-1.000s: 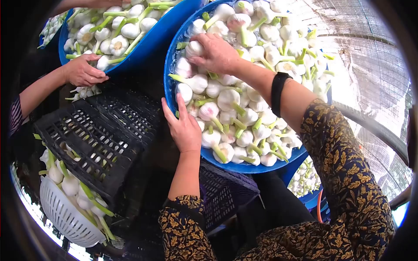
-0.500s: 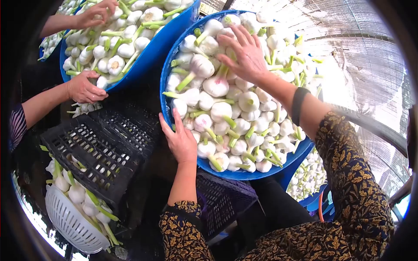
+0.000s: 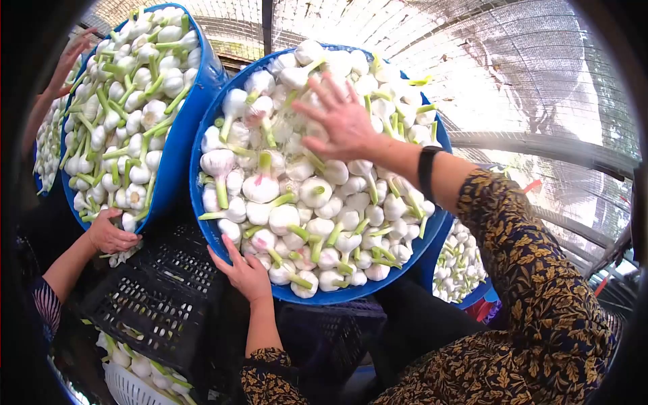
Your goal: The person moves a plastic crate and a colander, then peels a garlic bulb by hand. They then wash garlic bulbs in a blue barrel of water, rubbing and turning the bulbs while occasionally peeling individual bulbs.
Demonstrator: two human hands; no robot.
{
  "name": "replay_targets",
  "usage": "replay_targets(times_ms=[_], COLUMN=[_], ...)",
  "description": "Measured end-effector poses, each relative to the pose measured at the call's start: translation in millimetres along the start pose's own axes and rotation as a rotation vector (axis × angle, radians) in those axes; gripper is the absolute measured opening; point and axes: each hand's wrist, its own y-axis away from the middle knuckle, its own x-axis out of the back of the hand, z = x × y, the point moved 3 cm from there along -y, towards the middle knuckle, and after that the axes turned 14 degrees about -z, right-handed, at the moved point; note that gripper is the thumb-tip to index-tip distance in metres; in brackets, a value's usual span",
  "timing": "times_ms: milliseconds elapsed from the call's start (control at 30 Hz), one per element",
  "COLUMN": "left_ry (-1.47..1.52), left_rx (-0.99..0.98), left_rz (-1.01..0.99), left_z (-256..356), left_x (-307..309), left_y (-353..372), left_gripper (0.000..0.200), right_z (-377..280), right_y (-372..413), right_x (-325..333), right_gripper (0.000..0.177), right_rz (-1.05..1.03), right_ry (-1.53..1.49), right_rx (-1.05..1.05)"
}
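A round blue tub (image 3: 200, 152) in front of me is heaped with white garlic bulbs (image 3: 284, 219) on trimmed green stems. My right hand (image 3: 341, 125) lies over the upper middle of the heap, palm down, fingers spread and slightly blurred. Wet-looking bulbs show just left of it. At the tub's lower left edge, my left hand (image 3: 248, 277) rests against the rim, its fingers stretched out and apart. A purple-tinged garlic bulb (image 3: 260, 187) with a thick cut stem lies between my two hands.
Another person's hand (image 3: 111, 233) is at the bottom of a second garlic-filled blue tub (image 3: 179, 135); their other hand (image 3: 67, 64) is raised beside it. Below stand black crates (image 3: 145, 307) and a white basket (image 3: 128, 388) of garlic. More garlic (image 3: 459, 263) lies at right.
My view has shifted, so the tubs appear further left and lower. My right hand stays spread over the garlic, and the other person's upper hand has moved off their bulbs.
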Motion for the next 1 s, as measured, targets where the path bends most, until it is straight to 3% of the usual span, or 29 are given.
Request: replay_targets(times_ms=[33, 100, 233, 333, 433, 533, 567, 633, 733, 767, 833, 867, 933, 1000], left_ry=[-0.009, -0.017, -0.069, -0.112, -0.125, -0.151, -0.173, -0.152, -0.154, -0.170, -0.178, -0.182, -0.197, -0.202], left_rx=[0.019, 0.003, 0.013, 0.006, 0.008, 0.011, -0.009, -0.013, -0.003, -0.007, -0.014, -0.032, -0.015, -0.045], left_rz=[-0.012, -0.001, -0.001, -0.001, -0.002, 0.006, 0.019, 0.031, 0.036, 0.032, 0.019, 0.027, 0.023, 0.031], left_z=[1.4, 0.8, 0.9, 2.3, 1.6, 1.4, -0.9, 2.4, 3.4, 6.0, 4.6, 3.6, 4.1, 4.6], left_x=[0.2, -2.5, -4.8, -4.0, -3.3, -5.7, -6.7, -6.1, -5.4, -3.6, -4.0, -4.1, -4.7, -4.6], left_y=[-0.3, -1.5, -1.2, 0.5, 0.5, 1.6, 0.1, -0.7, 1.7, 1.2, -0.9, -2.4, 1.6, 2.4], left_gripper=[0.068, 0.070, 0.071, 0.071, 0.069, 0.069, 0.069, 0.068, 0.068, 0.068, 0.067, 0.067, 0.067, 0.067], right_z=[29.1, 54.7, 59.9, 57.5, 60.3, 53.9, 51.7, 45.0, 42.3, 46.3, 53.0, 61.2, 92.1, 127.2], right_y=[2.7, 1.7, -15.1, -9.9, 55.7, 105.6, 110.8, 89.6, 78.1, 82.7, 102.7, 118.5, 137.6, 131.8], right_x=[-12.6, -50.3, -82.8, -72.2, -55.4, -68.9, -78.6, -96.1, -98.2, -88.9, -77.6, -57.3, -32.4, -74.7], right_gripper=[0.072, 0.070, 0.069, 0.070, 0.068, 0.068, 0.068, 0.064, 0.058, 0.058, 0.057, 0.053, 0.054, 0.062], right_rz=[-0.001, 0.140, 0.181, -0.074, -0.024, -0.078, -0.131, -0.028, -0.236, -0.220, -0.259, -0.203, 0.047, 0.225], right_ry=[0.006, -0.024, -0.023, -0.071, -0.018, -0.102, -0.167, -0.189, -0.187, -0.189, -0.207, -0.258, -0.029, -0.063], right_rx=[-0.160, -0.183, -0.104, -0.168, -0.066, -0.155, -0.219, -0.207, -0.289, -0.302, -0.133, -0.061, -0.111, -0.229])
